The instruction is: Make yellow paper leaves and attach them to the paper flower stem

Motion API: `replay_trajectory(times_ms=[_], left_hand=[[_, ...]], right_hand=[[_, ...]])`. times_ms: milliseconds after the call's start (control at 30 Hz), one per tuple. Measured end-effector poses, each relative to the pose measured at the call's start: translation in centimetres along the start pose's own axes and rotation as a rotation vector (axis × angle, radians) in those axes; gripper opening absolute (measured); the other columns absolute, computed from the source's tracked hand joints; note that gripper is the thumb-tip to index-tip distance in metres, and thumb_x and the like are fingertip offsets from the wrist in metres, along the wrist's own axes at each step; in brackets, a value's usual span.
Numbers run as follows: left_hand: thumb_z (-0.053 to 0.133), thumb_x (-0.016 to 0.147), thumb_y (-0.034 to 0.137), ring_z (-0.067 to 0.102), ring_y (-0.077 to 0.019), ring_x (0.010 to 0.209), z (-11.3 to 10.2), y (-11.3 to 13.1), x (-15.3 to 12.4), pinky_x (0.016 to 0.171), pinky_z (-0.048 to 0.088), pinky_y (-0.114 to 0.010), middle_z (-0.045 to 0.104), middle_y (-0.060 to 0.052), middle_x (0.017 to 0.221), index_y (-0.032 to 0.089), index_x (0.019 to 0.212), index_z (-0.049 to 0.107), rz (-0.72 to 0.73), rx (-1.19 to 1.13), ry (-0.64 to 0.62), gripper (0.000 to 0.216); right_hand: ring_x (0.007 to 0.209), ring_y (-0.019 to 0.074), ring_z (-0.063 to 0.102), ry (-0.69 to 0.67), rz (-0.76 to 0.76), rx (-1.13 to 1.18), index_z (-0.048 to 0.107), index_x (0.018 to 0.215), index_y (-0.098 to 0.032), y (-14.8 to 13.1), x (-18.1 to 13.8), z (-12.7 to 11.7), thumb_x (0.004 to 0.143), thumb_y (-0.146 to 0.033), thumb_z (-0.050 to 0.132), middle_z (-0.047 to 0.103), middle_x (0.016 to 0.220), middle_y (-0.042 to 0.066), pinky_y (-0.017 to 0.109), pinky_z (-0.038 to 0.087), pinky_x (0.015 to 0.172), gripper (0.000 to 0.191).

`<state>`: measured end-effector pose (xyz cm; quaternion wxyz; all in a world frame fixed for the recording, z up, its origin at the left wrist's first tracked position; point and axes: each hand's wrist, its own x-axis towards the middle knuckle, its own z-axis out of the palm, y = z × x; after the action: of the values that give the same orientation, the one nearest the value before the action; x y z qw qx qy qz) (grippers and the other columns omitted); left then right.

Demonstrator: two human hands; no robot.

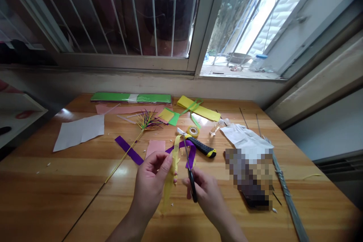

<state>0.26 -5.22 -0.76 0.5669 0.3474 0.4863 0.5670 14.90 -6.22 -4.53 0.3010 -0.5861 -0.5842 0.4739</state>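
Note:
Between thumb and fingers, my left hand [153, 177] pinches a yellow paper strip [169, 181], its lower end hanging toward the table and its upper end curling over. My right hand [205, 191] is closed around the black handles of a pair of scissors [192, 185]. The blades point away from me, just right of the yellow strip; I cannot tell whether they touch it. Behind the scissors lies a purple strip [191, 155], bent into a loop. A pink paper square [155, 147] is beyond my left hand. Left of it rests a wrapped stem [121, 162] with a fringed, multicoloured head [149, 120].
A black-and-yellow cutter knife [201, 146] and tape roll [193, 131] lie ahead. Green packaged paper [113, 97], folded yellow paper [201, 109] and a small bottle [216, 127] stand farther back. White paper [81, 133] lies left; white tissue [246, 138] and a wire bundle [289, 196] lie right.

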Motion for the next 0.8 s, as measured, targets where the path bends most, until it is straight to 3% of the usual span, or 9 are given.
replay_trajectory(times_ms=[133,300,433,600,800], left_hand=[[0.070,0.068,0.035,0.053,-0.0081,0.048,-0.5,-0.5,0.6,0.045,0.052,-0.019,0.057,0.004,0.058,0.016,0.069,0.063,0.008,-0.008,0.046,0.020],[0.070,0.067,0.034,0.052,-0.0071,0.047,-0.5,-0.7,0.6,0.045,0.051,-0.019,0.056,0.005,0.058,0.016,0.069,0.063,-0.023,-0.022,0.020,0.020],[0.067,0.071,0.035,0.055,-0.0092,0.049,-0.1,-0.3,0.0,0.048,0.051,-0.020,0.059,0.003,0.057,0.016,0.069,0.061,-0.037,0.002,-0.071,0.020],[0.061,0.077,0.034,0.057,-0.0095,0.052,0.1,0.4,-0.8,0.054,0.049,-0.020,0.059,0.003,0.056,0.016,0.069,0.057,-0.026,0.049,-0.160,0.020],[0.061,0.077,0.034,0.056,-0.0086,0.049,0.1,0.5,-0.9,0.051,0.047,-0.019,0.057,0.004,0.055,0.016,0.068,0.056,-0.038,0.081,-0.162,0.020]], right_hand=[[0.052,0.0155,0.051,0.066,0.082,-0.262,0.048,0.062,-0.020,1.6,1.2,-0.7,0.079,-0.044,0.051,0.055,0.050,-0.001,0.023,0.032,0.050,0.030],[0.059,0.0131,0.047,-0.114,-0.088,-0.049,0.047,0.073,-0.020,1.3,-0.1,-1.0,0.082,-0.041,0.048,0.055,0.065,-0.001,0.022,0.034,0.055,0.023],[0.062,0.0139,0.045,-0.234,-0.195,0.118,0.050,0.077,-0.019,-0.2,-1.5,-0.6,0.079,-0.060,0.045,0.053,0.069,0.000,0.024,0.035,0.056,0.041],[0.059,0.0146,0.047,-0.256,-0.211,0.243,0.053,0.083,-0.018,-0.6,-1.9,0.2,0.068,-0.079,0.039,0.053,0.066,0.000,0.025,0.035,0.055,0.065],[0.055,0.0137,0.049,-0.249,-0.205,0.326,0.054,0.083,-0.017,-1.1,-1.8,0.4,0.066,-0.079,0.042,0.052,0.061,-0.001,0.024,0.036,0.053,0.066]])
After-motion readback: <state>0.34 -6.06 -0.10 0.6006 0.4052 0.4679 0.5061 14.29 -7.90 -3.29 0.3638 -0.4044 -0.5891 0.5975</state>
